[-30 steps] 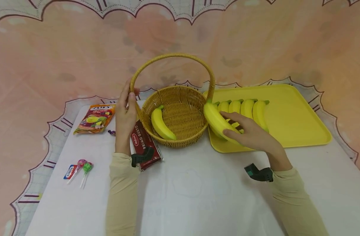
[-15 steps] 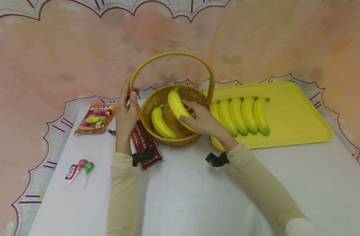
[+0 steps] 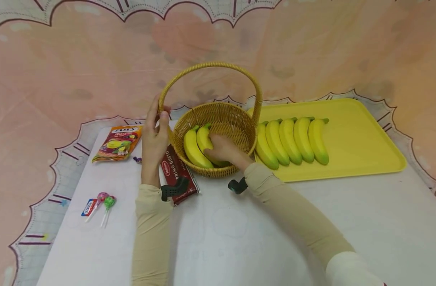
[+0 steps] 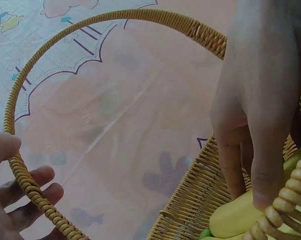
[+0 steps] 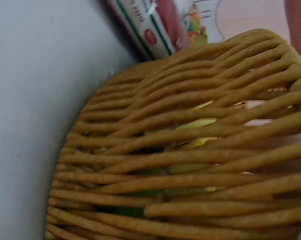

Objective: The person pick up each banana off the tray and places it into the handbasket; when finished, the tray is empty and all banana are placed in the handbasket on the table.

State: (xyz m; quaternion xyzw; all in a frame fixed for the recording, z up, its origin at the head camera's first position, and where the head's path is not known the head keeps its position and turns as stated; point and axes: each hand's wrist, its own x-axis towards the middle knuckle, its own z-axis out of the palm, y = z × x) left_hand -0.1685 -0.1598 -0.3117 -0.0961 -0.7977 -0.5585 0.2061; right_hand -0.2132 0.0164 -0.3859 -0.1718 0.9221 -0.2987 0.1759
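A wicker basket (image 3: 218, 109) with a tall arched handle (image 3: 211, 64) stands mid-table. My left hand (image 3: 155, 139) holds the handle's left side, thumb and fingers around it in the left wrist view. Inside the basket, my right hand (image 3: 226, 150) pinches a banana (image 3: 204, 140) that lies against another banana (image 3: 193, 149). Seen from the left wrist, the right hand (image 4: 263, 110) points down with its fingertips on the banana (image 4: 235, 217). The basket's woven side (image 5: 140, 165) fills most of the right wrist view and largely hides that hand.
To the basket's right, several bananas (image 3: 289, 141) lie in a row on a yellow tray (image 3: 364, 139). A dark red spaghetti packet (image 3: 180, 178) lies beside the left wrist. Further left are a candy bag (image 3: 118, 143), a small wrapped sweet (image 3: 137, 159) and two lollipops (image 3: 105, 202).
From over the tray, my right hand has carried the banana left and lowered it into the basket beside the other one. My left hand has stayed at the handle.
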